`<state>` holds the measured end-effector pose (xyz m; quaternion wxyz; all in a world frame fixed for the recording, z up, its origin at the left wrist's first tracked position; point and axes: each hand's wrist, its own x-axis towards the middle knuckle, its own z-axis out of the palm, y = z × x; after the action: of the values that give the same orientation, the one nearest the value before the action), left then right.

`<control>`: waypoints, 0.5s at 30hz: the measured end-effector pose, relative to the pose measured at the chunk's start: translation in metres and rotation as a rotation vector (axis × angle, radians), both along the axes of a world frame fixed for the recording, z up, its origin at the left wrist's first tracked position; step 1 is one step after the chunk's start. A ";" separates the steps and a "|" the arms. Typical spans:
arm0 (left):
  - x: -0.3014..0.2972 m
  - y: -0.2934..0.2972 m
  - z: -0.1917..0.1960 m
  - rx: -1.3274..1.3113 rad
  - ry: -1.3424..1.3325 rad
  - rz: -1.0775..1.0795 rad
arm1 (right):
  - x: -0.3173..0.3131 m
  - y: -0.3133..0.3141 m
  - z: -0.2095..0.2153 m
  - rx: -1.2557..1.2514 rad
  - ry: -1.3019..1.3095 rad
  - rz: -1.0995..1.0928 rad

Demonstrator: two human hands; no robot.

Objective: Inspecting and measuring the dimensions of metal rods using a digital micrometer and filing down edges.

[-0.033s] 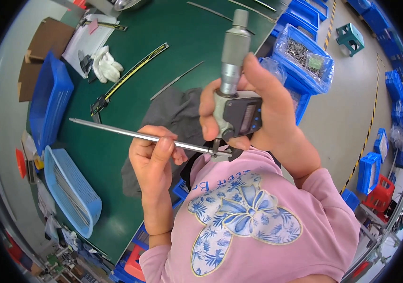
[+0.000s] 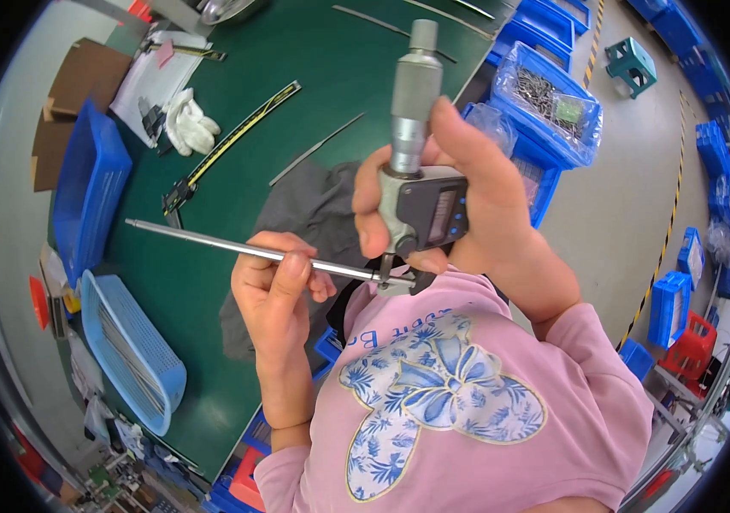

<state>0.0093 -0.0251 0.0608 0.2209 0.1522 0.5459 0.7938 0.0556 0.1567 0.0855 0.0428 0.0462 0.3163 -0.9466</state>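
Two hands meet just above the pink shirt with its blue flower print [image 2: 442, 410] at the lower middle of the frame. The left hand [image 2: 275, 291] is closed in a fist round a long thin metal rod [image 2: 237, 249], which runs from the centre out toward the left over the green worktop [image 2: 314, 77]. The right hand [image 2: 476, 201] is wrapped round a digital micrometer [image 2: 420, 201], its grey thimble standing up toward the top of the frame, thumb on one side and fingers curled behind the display body. The rod's near end sits in the micrometer's frame at the bottom, so the step looks like gauging the rod's thickness. Judging from this, the next move calls for a steady rod, square in the gap, and a light turn of the thimble.

Behind the hands lies a grey cloth [image 2: 314, 205], then a long caliper [image 2: 232, 145], white gloves [image 2: 190, 124] and blue bins [image 2: 87, 188] at the left.

Whether the measuring faces already touch the rod cannot be told; the fingers hide the contact, and the display is too small to make out.
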 end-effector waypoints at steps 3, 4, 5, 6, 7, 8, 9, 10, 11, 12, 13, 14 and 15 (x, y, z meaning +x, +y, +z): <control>0.000 -0.001 0.000 -0.006 0.012 0.001 | 0.001 0.000 0.001 0.007 -0.005 0.015; 0.000 0.000 0.000 -0.012 0.008 0.015 | 0.002 0.000 0.001 0.003 -0.016 0.044; 0.001 0.000 0.001 -0.012 0.010 0.005 | 0.002 0.001 0.001 0.002 -0.014 0.034; 0.000 0.000 0.001 -0.018 0.007 0.008 | 0.002 0.001 0.001 0.026 -0.007 0.028; 0.000 0.000 0.001 -0.023 0.005 0.013 | 0.002 0.001 0.001 0.049 0.000 0.024; 0.000 0.000 0.001 -0.027 0.007 0.012 | 0.002 0.000 0.002 0.068 -0.009 0.031; 0.000 -0.001 0.001 -0.031 -0.006 0.011 | 0.003 0.000 0.003 0.064 -0.007 0.032; 0.000 -0.001 0.002 -0.036 -0.019 0.012 | 0.003 0.000 0.004 0.079 -0.022 0.022; 0.000 -0.002 0.002 -0.043 -0.019 0.021 | 0.003 -0.001 0.005 0.091 -0.037 0.017; 0.000 -0.002 0.003 -0.030 -0.019 0.007 | 0.003 -0.002 0.005 0.084 -0.036 0.028; 0.000 -0.002 0.004 -0.018 -0.019 -0.005 | 0.003 -0.001 0.005 0.019 -0.029 0.016; -0.001 -0.001 0.004 -0.023 -0.019 0.005 | 0.003 -0.001 0.004 -0.045 -0.023 0.003; -0.001 -0.001 0.005 -0.021 -0.017 -0.004 | 0.003 0.000 0.003 -0.049 -0.023 0.013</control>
<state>0.0082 -0.0260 0.0658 0.2287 0.1441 0.5521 0.7888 0.0589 0.1565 0.0889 0.0539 0.0537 0.2926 -0.9532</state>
